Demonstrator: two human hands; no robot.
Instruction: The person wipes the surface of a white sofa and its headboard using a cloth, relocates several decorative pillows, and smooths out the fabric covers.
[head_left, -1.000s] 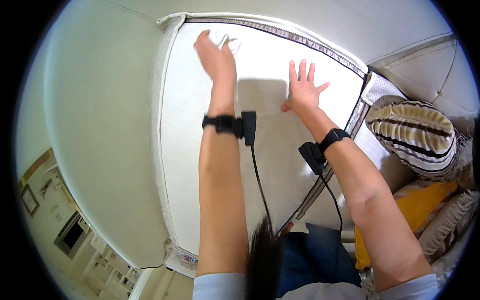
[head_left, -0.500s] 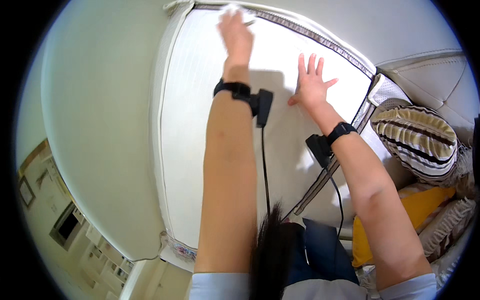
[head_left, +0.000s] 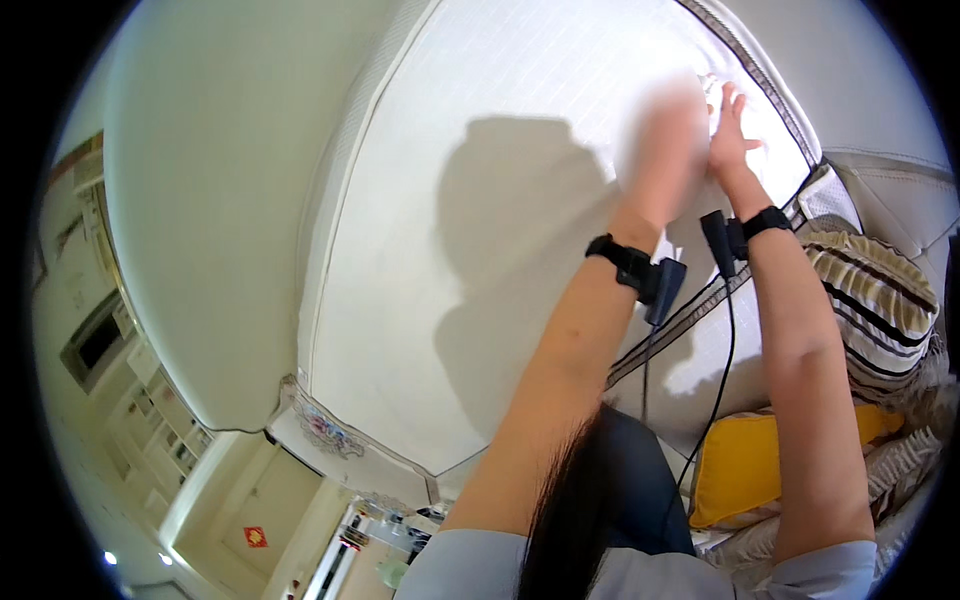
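Note:
My left hand [head_left: 668, 145] is smeared by motion over the white seat cover [head_left: 400, 300], so its fingers cannot be made out. Close beside it, my right hand [head_left: 733, 142] rests on the cover with its fingers stretched out and the thumb spread. A bit of crumpled white material [head_left: 711, 92], perhaps a cloth, shows between the two hands. Whether either hand grips it is hidden by the blur. Each wrist wears a black strap with a small black device and a cable.
Patterned dark trim [head_left: 745, 50] edges the cover by the pale sofa back [head_left: 890, 120]. On the right lie a striped cushion [head_left: 875, 300], a yellow cushion [head_left: 740, 470] and fringed fabric. A smooth pale sofa side [head_left: 210, 220] rises at left. Dark hair hangs before my lap.
My left hand has swept from the cover's far left edge rightward and nearer, alongside my right hand. The view has shifted, and the white material now shows between the hands.

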